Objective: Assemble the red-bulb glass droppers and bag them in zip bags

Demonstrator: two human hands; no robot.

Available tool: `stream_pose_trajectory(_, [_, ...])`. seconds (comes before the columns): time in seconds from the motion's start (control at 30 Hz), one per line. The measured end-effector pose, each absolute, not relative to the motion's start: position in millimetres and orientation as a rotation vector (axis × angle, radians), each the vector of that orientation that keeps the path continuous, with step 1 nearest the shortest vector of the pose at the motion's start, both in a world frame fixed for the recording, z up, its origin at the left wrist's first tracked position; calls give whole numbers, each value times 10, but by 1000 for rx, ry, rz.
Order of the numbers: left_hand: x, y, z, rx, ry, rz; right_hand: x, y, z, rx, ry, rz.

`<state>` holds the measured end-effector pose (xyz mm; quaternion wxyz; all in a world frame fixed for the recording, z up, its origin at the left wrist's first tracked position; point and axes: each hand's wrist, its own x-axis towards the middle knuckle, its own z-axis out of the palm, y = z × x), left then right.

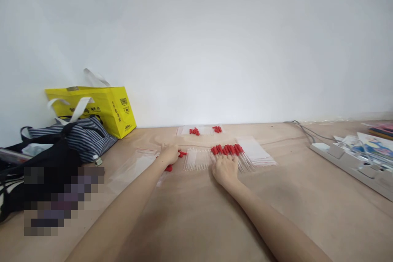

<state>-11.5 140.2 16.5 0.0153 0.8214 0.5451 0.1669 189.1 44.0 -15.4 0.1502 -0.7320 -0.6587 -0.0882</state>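
Observation:
My left hand (pixel 169 154) reaches over a small pile of red rubber bulbs (pixel 183 154) left of the middle; its fingers look bent and closed, their tips hidden. With curled fingers, my right hand (pixel 226 168) lies against the lower ends of a row of glass droppers (pixel 245 163) with red bulb tops (pixel 227 149). What it pinches, if anything, is hidden behind the knuckles. Between my hands lies a row of thin clear glass tubes (pixel 197 159) without red tops. Clear plastic zip bags (pixel 139 163) are spread beside and under my left forearm.
Further back, two clusters of red bulbs (pixel 194 131) lie on clear plastic by the wall. A stack of zip bags (pixel 254 152) is right of the droppers. Yellow bag (pixel 123 110), striped pouch (pixel 87 135) and black bag (pixel 58 163) stand left; a white power strip (pixel 346 163) lies right.

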Motion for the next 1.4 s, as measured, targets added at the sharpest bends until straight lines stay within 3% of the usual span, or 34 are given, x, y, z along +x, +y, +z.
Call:
stream_pose_trajectory(0.27, [-44, 1118, 257, 2615, 1605, 863, 2164, 184, -293, -1815, -1840, -357])
stream_pose_trajectory(0.47, [80, 429, 35, 2273, 1240, 1064, 2282, 39, -407, -1445, -1977, -123])
stream_pose_trajectory(0.63, [83, 75, -167, 2240, 984, 814, 2235, -10, -362, -1365, -2068, -19])
stream_pose_trajectory(0.97, [129, 60, -192, 2541, 1167, 787, 2179, -118, -275, -1297, -2094, 126])
stream_pose_trajectory(1.4, [133, 71, -159, 2367, 1386, 897, 2034, -198, -266, -1218, -2094, 127])
